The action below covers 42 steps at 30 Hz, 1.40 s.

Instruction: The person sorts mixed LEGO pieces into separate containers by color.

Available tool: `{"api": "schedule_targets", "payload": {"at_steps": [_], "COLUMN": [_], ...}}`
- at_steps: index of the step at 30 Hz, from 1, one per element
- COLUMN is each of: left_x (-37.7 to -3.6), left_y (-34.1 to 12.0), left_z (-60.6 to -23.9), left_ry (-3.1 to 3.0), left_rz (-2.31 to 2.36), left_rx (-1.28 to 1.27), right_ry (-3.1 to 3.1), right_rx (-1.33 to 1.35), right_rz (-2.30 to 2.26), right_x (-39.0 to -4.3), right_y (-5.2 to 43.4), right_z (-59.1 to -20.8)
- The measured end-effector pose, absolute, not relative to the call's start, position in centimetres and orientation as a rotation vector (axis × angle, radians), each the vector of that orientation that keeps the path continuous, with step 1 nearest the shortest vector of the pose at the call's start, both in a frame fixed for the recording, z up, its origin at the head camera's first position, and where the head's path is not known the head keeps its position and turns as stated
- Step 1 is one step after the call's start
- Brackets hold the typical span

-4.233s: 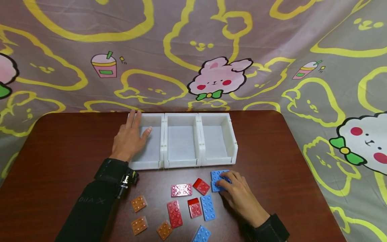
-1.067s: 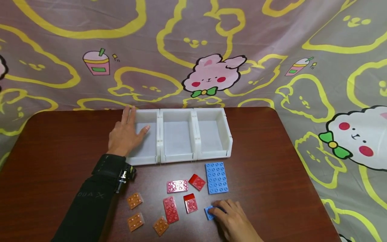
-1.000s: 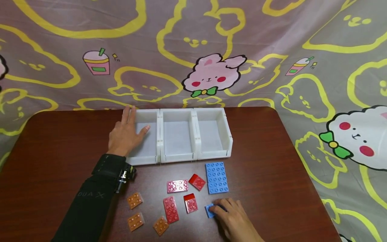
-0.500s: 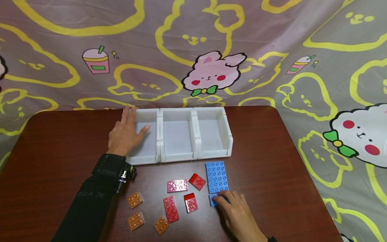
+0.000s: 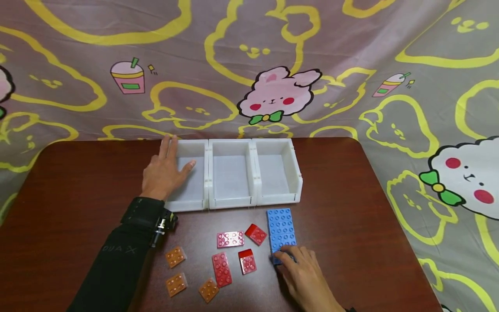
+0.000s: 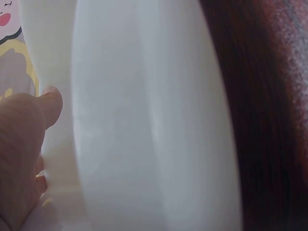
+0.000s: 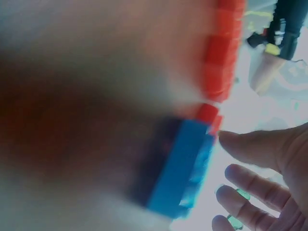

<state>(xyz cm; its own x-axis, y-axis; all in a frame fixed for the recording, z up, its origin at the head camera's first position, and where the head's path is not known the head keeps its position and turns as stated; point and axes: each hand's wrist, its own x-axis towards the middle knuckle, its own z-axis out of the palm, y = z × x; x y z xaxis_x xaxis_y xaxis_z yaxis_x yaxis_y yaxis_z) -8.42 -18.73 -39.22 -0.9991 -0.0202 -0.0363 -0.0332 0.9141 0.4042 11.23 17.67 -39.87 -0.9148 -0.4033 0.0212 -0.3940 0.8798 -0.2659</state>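
Observation:
My left hand (image 5: 163,175) rests on the left wall of the leftmost white bin (image 5: 187,206), fingers straight and thumb spread over its inside. In the left wrist view the thumb (image 6: 50,106) shows beside the white plastic. My right hand (image 5: 308,275) pinches a blue toy brick (image 5: 276,261) by its ends, partly hidden under the fingers. That brick lies against the near end of a row of blue bricks (image 5: 281,226). In the right wrist view, the thumb (image 7: 255,147) and fingers are near a blue brick (image 7: 178,168).
Left of the blue row lie red bricks: a flat one (image 5: 230,239), a sloped one (image 5: 256,234), another sloped one (image 5: 247,262) and a long one (image 5: 221,269). Orange bricks (image 5: 176,257) lie further left. The middle bin (image 5: 232,202) and right bin (image 5: 278,198) adjoin the left one.
The right hand has brought the blue brick away from the near side up to the end of the blue row. Earlier it straightened other blue bricks there. My left hand stays on the bin.

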Motion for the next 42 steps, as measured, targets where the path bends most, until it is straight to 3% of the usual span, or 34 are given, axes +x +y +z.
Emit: {"api": "schedule_targets", "payload": {"at_steps": [9, 16, 30, 42], "left_x": [-8.4, -8.4, -8.3, -8.4], "left_y": [-18.9, -18.6, -18.8, -18.8], "left_z": [-39.2, -39.0, -38.9, -38.9], "left_ry": [3.044, 3.032, 3.028, 3.033], "left_rz": [0.635, 0.654, 0.688, 0.693], "left_rx": [-0.033, -0.027, -0.017, -0.018], "right_ry": [2.902, 2.831, 2.859, 2.467], "right_rx": [-1.102, -1.075, -1.163, -1.576], "right_rz": [-0.298, -0.216, -0.292, -0.377], "right_x": [10.5, 9.8, 6.6, 9.2], "right_y": [12.4, 9.7, 9.4, 10.6], "right_z": [-39.6, -40.4, -40.6, -39.5]}}
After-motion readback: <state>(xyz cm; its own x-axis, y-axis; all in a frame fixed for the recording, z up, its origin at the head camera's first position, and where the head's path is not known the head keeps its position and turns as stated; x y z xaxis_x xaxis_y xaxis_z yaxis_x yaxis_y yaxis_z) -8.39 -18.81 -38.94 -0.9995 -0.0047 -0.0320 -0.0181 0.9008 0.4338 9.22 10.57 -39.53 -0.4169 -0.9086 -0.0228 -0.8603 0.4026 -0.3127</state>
